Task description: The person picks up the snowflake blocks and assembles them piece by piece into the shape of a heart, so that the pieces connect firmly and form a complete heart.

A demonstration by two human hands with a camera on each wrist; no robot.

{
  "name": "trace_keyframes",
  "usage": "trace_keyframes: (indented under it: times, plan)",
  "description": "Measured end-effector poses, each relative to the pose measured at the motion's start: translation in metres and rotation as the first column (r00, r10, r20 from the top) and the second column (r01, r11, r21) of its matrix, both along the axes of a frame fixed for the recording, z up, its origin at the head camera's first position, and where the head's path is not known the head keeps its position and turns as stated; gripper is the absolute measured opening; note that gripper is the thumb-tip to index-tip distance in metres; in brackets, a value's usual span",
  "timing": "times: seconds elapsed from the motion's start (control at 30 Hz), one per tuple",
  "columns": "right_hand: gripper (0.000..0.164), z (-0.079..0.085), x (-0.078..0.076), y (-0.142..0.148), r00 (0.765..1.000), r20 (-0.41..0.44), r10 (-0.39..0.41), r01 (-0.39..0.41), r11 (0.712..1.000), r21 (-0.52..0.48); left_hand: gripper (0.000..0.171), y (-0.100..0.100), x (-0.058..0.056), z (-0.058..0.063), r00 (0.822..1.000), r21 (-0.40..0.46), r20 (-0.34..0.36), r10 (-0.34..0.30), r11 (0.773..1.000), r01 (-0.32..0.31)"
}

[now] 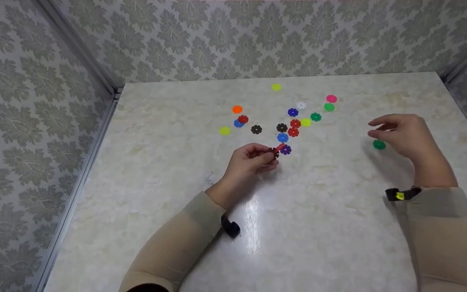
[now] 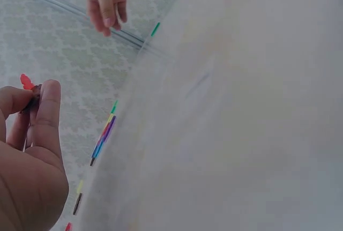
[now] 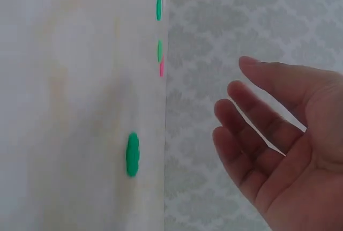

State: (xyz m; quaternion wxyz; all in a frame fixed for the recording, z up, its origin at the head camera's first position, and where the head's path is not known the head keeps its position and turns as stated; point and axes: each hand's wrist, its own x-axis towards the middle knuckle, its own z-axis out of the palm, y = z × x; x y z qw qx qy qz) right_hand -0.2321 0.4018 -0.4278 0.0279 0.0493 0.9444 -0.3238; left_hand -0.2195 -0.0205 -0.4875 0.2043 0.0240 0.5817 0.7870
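My left hand (image 1: 251, 160) pinches a dark brown notched plastic disc (image 1: 274, 153) between thumb and fingers. A red disc (image 1: 279, 148) stands at an angle to the brown one, joined at its edge; the left wrist view shows the red disc (image 2: 26, 81) sticking out past the fingertips. On the table just beyond lies a purple disc (image 1: 285, 149). Off to the right, my right hand (image 1: 405, 134) hovers with nothing in it, its fingers loosely bent and apart from the thumb in the right wrist view. A green disc (image 1: 379, 144) lies on the table beneath it.
Several loose discs lie scattered across the marbled table (image 1: 168, 227), among them a blue disc (image 1: 282, 137), an orange disc (image 1: 237, 109), a pink disc (image 1: 331, 98) and a yellow disc (image 1: 225, 130). A patterned wall (image 1: 225, 40) rises behind the far edge.
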Motion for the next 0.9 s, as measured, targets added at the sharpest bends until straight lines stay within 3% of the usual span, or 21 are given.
trace_keyframes:
  times: [0.27, 0.53, 0.9]
  plan:
    - [0.062, -0.008, 0.003, 0.054, 0.986, 0.164, -0.012, 0.005, 0.999, 0.045, 0.018, 0.0, 0.0, -0.001, 1.0, 0.007, 0.001, 0.007, 1.0, -0.007]
    - [0.065, -0.021, -0.004, 0.055, 0.973, 0.23, 0.02, -0.05, 0.991, 0.124, 0.017, 0.001, 0.001, -0.001, 1.0, 0.002, 0.012, 0.019, 1.0, -0.019]
    - [0.055, -0.03, -0.009, 0.055, 0.971, 0.232, 0.055, -0.081, 0.991, 0.106, 0.019, 0.002, 0.0, -0.002, 1.0, -0.024, -0.001, 0.018, 1.0, -0.018]
